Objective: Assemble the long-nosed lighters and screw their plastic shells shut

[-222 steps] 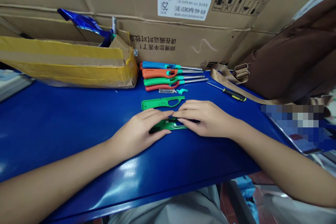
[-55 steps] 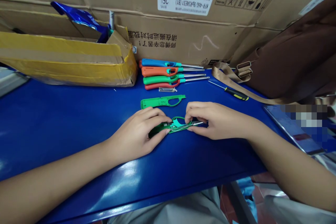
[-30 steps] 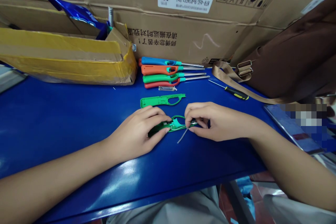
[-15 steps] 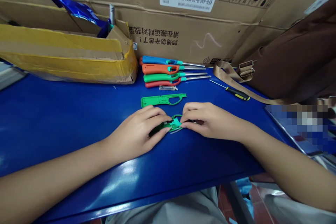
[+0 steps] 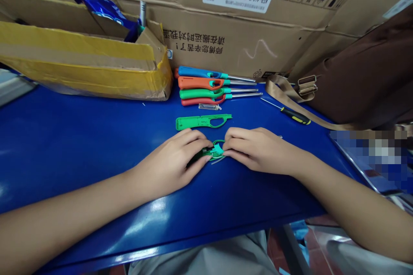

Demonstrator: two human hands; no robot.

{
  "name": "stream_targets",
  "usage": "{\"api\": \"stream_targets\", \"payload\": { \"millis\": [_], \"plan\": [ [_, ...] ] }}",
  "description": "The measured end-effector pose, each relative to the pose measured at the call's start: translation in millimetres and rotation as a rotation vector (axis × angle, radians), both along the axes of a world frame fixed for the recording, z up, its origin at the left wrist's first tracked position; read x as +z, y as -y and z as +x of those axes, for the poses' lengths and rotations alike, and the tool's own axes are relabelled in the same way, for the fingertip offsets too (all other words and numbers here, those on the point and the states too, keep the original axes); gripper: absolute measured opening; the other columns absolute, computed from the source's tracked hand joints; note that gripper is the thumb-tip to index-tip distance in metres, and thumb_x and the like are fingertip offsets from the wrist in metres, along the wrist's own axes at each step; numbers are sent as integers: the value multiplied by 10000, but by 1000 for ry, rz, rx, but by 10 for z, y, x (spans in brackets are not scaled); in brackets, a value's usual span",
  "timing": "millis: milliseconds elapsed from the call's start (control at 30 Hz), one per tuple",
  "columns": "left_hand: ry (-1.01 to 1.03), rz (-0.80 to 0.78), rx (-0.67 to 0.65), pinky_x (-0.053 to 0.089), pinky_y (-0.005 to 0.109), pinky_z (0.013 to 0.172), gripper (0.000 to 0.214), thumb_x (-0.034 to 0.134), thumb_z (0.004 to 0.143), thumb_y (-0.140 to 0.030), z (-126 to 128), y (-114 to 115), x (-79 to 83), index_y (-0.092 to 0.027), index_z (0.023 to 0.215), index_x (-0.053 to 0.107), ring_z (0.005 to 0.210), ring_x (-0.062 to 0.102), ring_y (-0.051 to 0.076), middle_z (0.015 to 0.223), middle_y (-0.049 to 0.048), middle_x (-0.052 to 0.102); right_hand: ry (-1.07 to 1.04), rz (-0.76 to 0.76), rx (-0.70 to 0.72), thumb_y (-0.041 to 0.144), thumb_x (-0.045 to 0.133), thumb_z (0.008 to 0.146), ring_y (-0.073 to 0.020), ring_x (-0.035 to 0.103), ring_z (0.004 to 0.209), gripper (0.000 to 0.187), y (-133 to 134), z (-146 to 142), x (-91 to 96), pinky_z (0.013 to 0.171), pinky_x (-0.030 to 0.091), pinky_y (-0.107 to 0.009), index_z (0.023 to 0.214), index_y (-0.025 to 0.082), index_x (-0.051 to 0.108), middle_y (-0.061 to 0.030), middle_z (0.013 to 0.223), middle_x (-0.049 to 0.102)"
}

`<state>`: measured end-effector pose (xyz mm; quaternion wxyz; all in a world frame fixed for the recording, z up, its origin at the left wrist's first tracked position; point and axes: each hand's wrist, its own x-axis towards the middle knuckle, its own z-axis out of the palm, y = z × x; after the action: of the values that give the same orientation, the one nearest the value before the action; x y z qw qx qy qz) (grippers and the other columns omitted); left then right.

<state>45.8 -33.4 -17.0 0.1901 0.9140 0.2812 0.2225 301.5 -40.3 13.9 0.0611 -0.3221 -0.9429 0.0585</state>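
Between my hands lies an opened green lighter half [image 5: 206, 157] with a teal trigger [image 5: 218, 149] and a thin wire or tube showing. My left hand [image 5: 182, 157] is closed around its handle end, thumb and fingertips pinching near the trigger. Across from it, my right hand [image 5: 250, 148] pinches at the front end by the trigger; its fingers cover that part. Just beyond my hands rests the other green casing half [image 5: 203, 122], inner side up. Past that is a small clear fuel tank [image 5: 209, 106].
Several long-necked lighters, including a blue lighter [image 5: 200, 71] and a red lighter [image 5: 201, 101], lie in a row at the back. A screwdriver [image 5: 292, 114] and a tan strap [image 5: 284, 90] are right of them. A taped cardboard box [image 5: 122, 75] stands left on the blue table [image 5: 80, 146].
The whole view has shifted slightly, so things sit a little further right. My right fingers have closed in a bit; a small metal tip now shows behind that hand. Both hands stay on the lighter.
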Motion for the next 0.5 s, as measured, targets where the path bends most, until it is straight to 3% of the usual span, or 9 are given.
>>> {"api": "stream_targets", "payload": {
  "millis": [233,333,500],
  "plan": [
    [3,-15,11,534,364,959,197,537,1017,-248,11,32,-11,-166,1185,596,1087,619,218,1120,79,650,-222,-232,-39,274,568,1009,-142,595,831,142,-22,-4,-20,731,438,-265,979,166,656,-47,963,632],
    [8,-23,14,531,351,948,194,549,1014,-249,9,40,-32,-168,1189,566,1084,619,212,1122,76,644,-356,-318,-105,232,691,932,-107,536,724,84,-45,-37,-35,688,419,-240,894,162,663,-3,839,609],
    [28,-10,-8,529,352,961,212,546,1019,-233,12,43,-45,-180,1223,537,1107,611,211,1149,81,640,-391,-355,-186,212,767,862,-89,493,656,86,-44,-63,-39,640,409,-228,881,163,699,19,780,572]
  ]
}}
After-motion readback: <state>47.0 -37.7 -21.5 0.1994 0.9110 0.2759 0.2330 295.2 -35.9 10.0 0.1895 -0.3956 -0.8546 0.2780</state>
